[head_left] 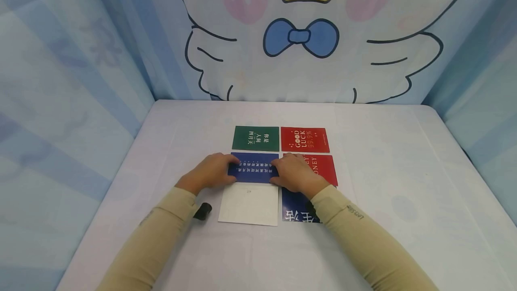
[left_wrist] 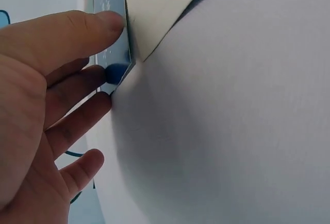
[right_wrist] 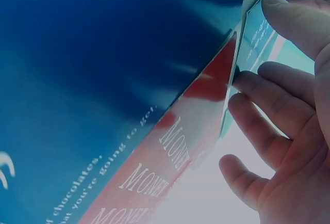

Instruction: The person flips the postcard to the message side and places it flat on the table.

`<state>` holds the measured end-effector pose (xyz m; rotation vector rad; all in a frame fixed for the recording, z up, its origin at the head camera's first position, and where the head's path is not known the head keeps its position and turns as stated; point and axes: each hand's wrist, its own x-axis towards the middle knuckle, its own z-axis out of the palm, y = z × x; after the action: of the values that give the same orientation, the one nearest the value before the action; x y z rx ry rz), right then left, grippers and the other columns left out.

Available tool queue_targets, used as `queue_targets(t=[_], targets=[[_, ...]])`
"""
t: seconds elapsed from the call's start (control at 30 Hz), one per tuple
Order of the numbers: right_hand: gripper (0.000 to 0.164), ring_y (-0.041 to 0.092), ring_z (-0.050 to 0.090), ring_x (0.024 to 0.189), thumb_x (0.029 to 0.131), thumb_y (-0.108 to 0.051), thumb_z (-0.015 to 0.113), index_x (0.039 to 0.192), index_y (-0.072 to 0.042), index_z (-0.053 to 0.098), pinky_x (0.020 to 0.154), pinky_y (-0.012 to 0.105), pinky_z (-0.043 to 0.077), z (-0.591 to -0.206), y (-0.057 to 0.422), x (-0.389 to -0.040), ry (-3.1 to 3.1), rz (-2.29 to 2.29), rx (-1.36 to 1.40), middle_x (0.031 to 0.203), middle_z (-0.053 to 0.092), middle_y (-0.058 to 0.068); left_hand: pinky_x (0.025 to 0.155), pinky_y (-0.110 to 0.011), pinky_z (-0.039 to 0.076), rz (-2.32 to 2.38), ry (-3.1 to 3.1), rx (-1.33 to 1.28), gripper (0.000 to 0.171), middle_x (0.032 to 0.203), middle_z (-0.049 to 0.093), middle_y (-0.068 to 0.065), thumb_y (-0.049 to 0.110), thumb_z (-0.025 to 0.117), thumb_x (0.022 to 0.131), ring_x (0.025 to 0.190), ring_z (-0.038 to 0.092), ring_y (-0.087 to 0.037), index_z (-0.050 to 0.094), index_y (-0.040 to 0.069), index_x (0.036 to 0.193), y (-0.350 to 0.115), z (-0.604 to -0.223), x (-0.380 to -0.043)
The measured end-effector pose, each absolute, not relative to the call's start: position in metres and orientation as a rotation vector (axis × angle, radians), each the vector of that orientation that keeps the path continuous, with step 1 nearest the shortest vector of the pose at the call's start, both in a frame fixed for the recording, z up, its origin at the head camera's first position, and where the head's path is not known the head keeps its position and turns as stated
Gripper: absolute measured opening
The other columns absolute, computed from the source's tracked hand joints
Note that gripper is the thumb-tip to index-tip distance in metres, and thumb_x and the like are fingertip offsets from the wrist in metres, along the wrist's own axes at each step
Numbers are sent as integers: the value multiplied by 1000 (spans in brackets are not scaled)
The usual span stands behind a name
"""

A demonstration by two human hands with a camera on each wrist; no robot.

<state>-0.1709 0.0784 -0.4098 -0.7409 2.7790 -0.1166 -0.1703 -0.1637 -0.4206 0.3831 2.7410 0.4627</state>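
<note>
A blue card [head_left: 253,168] with rows of white characters lies in the middle of the left column of cards. My left hand [head_left: 214,169] holds its left end, the thumb on the near edge and fingers toward the far side. At the right end my right hand [head_left: 294,172] pinches it in the same way, partly covering a red card [head_left: 326,168] lettered "MONEY". Just below the blue card is a cream-white card [head_left: 248,205]. A dark blue card [head_left: 294,205] with large white characters lies partly under the right wrist.
Behind the blue card lie a green card [head_left: 256,138] and a red "GOOD LUCK" card [head_left: 305,140], side by side. The cards form two columns on a white table [head_left: 404,156]. Patterned curtains [head_left: 68,102] stand around the back and sides.
</note>
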Motion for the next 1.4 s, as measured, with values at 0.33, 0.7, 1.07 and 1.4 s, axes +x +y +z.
queue_targets(t=[0.33,0.7,1.07,1.4], targets=[[59,33,56,121,87,-39,77,136,-9,63,107,53,38,-408,81,-173,2767,-127,-753,123,67,10,109,-45,38,480,2704,394,65,138,58,-10,26,84,82,128,52,-29,58,9,138,-161,-419,-173],[68,33,55,122,83,-45,80,138,-9,61,108,54,36,-407,81,-172,2762,-114,-760,125,66,11,109,-46,39,498,2666,395,64,140,57,-10,24,78,85,128,53,-29,53,10,142,-159,-412,-169],[54,35,57,118,95,-32,56,141,-4,55,108,52,36,-410,83,-171,2787,-246,-736,128,63,16,110,-47,37,648,2662,380,69,133,63,-9,21,75,86,129,53,-30,44,10,147,-166,-414,-166],[54,31,68,97,91,-25,71,139,-7,56,93,47,52,-408,81,-174,2949,-431,-552,112,71,11,97,-44,49,813,2928,261,48,115,67,-11,5,63,92,104,62,-28,47,6,137,-164,-416,-163]])
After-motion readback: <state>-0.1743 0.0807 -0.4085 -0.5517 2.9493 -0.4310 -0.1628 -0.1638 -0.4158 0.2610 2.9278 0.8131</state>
